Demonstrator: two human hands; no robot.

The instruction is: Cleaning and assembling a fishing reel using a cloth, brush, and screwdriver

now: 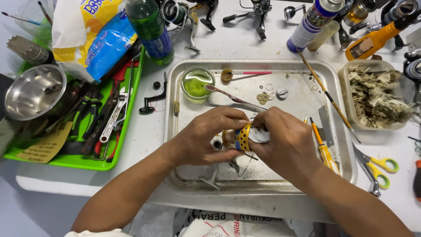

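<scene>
Gold-and-blue perforated metal marks the fishing-reel spool (242,137), held at the middle of the steel tray (302,79): the left hand (206,136) is clenched around it from nine o'clock, while the right hand (285,142) pinches a white tissue (259,135) against its three-o'clock face. It looks like a wiping step; the next move seems to call for turning the spool under the tissue. Room is tight at three o'clock, where a yellow-handled screwdriver (325,151) lies just beside the right hand. Toward twelve o'clock lie small washers (263,97) and a dish of green liquid (197,82); the tray's near rim is close to the wrists.
</scene>
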